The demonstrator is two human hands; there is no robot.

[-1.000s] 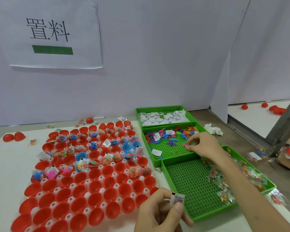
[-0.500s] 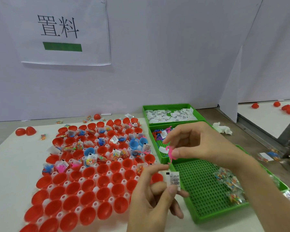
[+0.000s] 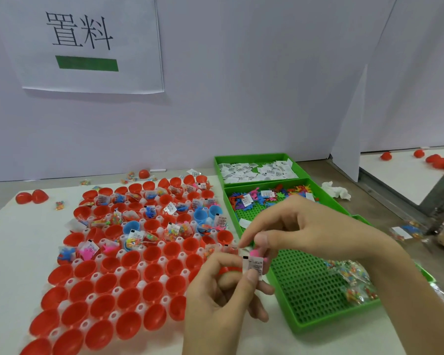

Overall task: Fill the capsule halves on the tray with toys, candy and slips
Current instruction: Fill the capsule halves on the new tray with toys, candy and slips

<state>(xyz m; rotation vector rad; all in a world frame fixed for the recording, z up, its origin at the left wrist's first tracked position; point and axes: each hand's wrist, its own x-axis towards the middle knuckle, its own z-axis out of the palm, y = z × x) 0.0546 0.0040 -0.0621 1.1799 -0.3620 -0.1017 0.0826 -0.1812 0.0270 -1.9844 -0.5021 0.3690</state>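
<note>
A white tray point(image 3: 140, 266) lies on the left half of the desk point(image 3: 8, 242), packed with red capsule halves point(image 3: 110, 263). The halves in the far rows already hold toys, candy and slips, while those in the near rows stand bare. Three green bins run along the desk's right side. The far bin point(image 3: 251, 156) holds paper slips, the middle bin point(image 3: 330, 199) small coloured toys, and the near bin point(image 3: 326, 325) candy packets point(image 3: 354, 278) at its right end. Both hands meet above the tray's near right corner, beside the near bin. The left hand point(image 3: 223, 290) pinches a printed slip point(image 3: 253, 265) between thumb and forefinger, its other fingers curled. The right hand point(image 3: 305, 231) pinches a pink toy point(image 3: 256, 252) in its fingertips, touching the slip's top edge. Two loose red halves point(image 3: 31, 197) sit near the desk's far left corner.
</note>
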